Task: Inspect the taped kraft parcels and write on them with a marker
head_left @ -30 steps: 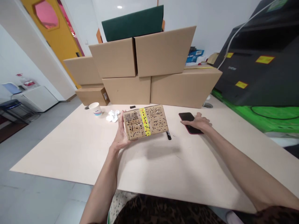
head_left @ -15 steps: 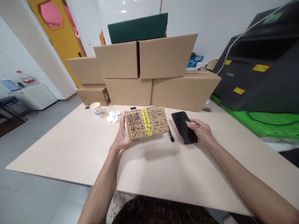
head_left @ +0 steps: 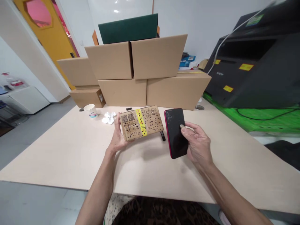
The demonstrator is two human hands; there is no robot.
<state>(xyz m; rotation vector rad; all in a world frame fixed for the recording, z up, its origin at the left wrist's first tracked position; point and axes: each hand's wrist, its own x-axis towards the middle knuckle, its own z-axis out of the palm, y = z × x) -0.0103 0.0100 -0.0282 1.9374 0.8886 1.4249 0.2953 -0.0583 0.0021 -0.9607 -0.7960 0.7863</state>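
Note:
My left hand (head_left: 118,137) grips the left end of a small cardboard box (head_left: 152,122), holding it tilted above the table. Black marks cover the box's face, and a yellow tape strip crosses it. In my right hand (head_left: 198,140) is a smartphone (head_left: 175,134) with a dark screen and a red edge, raised off the table with the thumb on its screen. Partly behind the box's right corner lies a black marker (head_left: 162,136). A black cap (head_left: 128,109) rests on the table beyond the box.
A paper cup (head_left: 91,111) and crumpled tissue (head_left: 109,118) sit on the table (head_left: 58,150) to the left. Stacked cardboard boxes (head_left: 159,56) line its back, topped by a dark green box (head_left: 128,29). A large black printer (head_left: 248,68) stands at the right.
My right hand has lifted the smartphone off the table, brought it closer and turned it more upright. The small box stays in my left hand. The view has swung slightly right.

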